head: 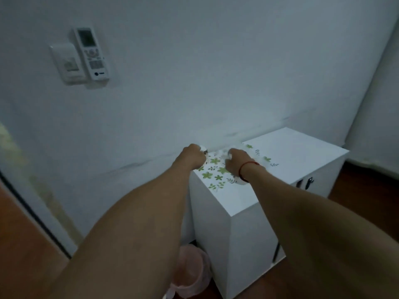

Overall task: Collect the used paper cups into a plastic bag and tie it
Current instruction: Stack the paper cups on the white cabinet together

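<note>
Grips one bunched end of the green-flowered plastic bag (pixel 216 170) with left hand (pixel 192 157), fingers curled; grips the other end with right hand (pixel 236 162). Holds it atop the white cabinet (pixel 295 152) by the wall (pixel 216 83).

Smooth matt white cabinet (pixel 244 203), shiny metal handle (pixel 310 181), thin flower-printed plastic bag (pixel 216 169), glossy brown wood floor (pixel 367 186), hard plastic remote (pixel 91 53), matt painted wall (pixel 216 72), thin pink bin liner (pixel 192 270).

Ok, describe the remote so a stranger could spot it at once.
Look at the big white wall, upper left, well above the cabinet. Two white things hang there side by side; the remote is the right one, taller, with a screen and buttons, unlike the plain panel.
</note>
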Demonstrator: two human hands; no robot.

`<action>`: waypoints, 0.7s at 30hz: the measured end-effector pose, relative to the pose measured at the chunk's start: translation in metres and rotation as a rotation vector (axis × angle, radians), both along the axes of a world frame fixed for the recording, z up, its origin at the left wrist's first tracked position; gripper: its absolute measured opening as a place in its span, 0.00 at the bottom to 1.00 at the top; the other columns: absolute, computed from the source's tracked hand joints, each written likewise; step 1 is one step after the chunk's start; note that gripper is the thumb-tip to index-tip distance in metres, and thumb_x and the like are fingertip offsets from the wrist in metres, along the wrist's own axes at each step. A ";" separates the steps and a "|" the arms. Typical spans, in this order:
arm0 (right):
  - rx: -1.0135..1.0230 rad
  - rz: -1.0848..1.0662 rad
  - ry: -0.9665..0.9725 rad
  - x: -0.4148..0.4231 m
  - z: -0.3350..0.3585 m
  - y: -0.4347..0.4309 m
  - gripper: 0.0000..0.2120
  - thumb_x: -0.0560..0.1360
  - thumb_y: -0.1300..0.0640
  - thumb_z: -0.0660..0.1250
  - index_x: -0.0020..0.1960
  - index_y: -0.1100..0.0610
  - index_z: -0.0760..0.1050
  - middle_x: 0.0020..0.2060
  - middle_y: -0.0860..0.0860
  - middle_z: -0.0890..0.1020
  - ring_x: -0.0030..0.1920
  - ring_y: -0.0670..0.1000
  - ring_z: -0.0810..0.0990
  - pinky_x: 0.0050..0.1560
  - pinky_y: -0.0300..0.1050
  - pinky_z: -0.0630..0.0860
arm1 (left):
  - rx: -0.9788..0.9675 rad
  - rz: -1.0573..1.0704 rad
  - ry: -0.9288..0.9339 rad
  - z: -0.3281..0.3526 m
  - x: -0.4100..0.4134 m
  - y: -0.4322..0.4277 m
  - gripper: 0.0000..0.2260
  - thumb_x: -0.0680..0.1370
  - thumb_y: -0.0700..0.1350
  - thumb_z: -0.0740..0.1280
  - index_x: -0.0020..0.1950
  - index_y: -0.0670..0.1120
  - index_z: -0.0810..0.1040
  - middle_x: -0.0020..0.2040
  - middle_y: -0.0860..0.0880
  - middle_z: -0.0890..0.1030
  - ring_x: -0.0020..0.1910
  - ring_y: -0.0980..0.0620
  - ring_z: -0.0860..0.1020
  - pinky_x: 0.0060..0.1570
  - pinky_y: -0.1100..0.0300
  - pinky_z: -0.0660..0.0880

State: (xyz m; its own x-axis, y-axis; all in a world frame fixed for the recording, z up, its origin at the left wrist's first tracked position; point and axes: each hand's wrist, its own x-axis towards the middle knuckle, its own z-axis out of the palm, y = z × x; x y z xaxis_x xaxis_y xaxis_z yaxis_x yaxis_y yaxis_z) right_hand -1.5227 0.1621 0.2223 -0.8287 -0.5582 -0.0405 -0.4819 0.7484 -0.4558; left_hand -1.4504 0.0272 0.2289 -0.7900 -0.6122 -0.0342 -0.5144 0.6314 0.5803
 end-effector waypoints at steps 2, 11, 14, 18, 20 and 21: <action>0.014 -0.012 -0.010 -0.032 -0.013 0.019 0.22 0.78 0.59 0.57 0.71 0.60 0.64 0.70 0.60 0.70 0.68 0.60 0.71 0.69 0.54 0.68 | 0.038 -0.009 0.020 -0.014 -0.037 0.018 0.15 0.79 0.42 0.57 0.61 0.38 0.76 0.64 0.36 0.76 0.61 0.37 0.77 0.60 0.52 0.74; 0.145 0.086 -0.145 -0.164 -0.079 0.061 0.22 0.78 0.60 0.56 0.71 0.58 0.65 0.70 0.57 0.69 0.67 0.58 0.71 0.66 0.49 0.70 | 0.212 0.017 -0.008 -0.069 -0.164 0.063 0.24 0.79 0.40 0.58 0.76 0.48 0.64 0.71 0.42 0.70 0.63 0.41 0.76 0.61 0.49 0.76; 0.160 0.138 -0.199 -0.191 -0.102 0.050 0.24 0.78 0.63 0.55 0.74 0.58 0.61 0.72 0.57 0.67 0.69 0.57 0.69 0.66 0.47 0.69 | 0.259 0.060 -0.059 -0.084 -0.189 0.054 0.25 0.79 0.39 0.59 0.76 0.47 0.64 0.68 0.40 0.73 0.61 0.40 0.78 0.56 0.52 0.76; 0.058 0.171 -0.149 -0.219 -0.133 0.025 0.26 0.77 0.68 0.56 0.74 0.61 0.59 0.73 0.57 0.64 0.73 0.55 0.63 0.72 0.43 0.61 | 0.234 0.076 -0.065 -0.109 -0.226 0.030 0.23 0.79 0.40 0.57 0.75 0.46 0.66 0.71 0.41 0.71 0.61 0.41 0.78 0.59 0.53 0.76; -0.008 0.167 -0.068 -0.229 -0.140 0.016 0.24 0.76 0.70 0.56 0.72 0.64 0.62 0.72 0.58 0.65 0.73 0.55 0.64 0.72 0.42 0.62 | 0.216 0.060 -0.062 -0.120 -0.245 0.019 0.22 0.80 0.39 0.56 0.75 0.48 0.65 0.74 0.43 0.67 0.67 0.42 0.74 0.67 0.49 0.71; -0.010 0.180 -0.032 -0.236 -0.141 0.011 0.25 0.76 0.71 0.55 0.73 0.64 0.62 0.74 0.59 0.63 0.74 0.54 0.62 0.72 0.41 0.61 | 0.197 0.052 -0.054 -0.124 -0.256 0.014 0.23 0.81 0.38 0.56 0.75 0.49 0.65 0.75 0.44 0.66 0.70 0.42 0.70 0.70 0.49 0.68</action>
State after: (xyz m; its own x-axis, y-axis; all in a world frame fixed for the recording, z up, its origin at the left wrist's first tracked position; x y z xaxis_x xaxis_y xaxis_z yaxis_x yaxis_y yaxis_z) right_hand -1.7588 0.1733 0.0809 -0.7135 -0.6982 -0.0587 -0.5929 0.6463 -0.4804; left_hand -1.7063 0.0416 0.1051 -0.7514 -0.6293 -0.1985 -0.5770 0.4807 0.6603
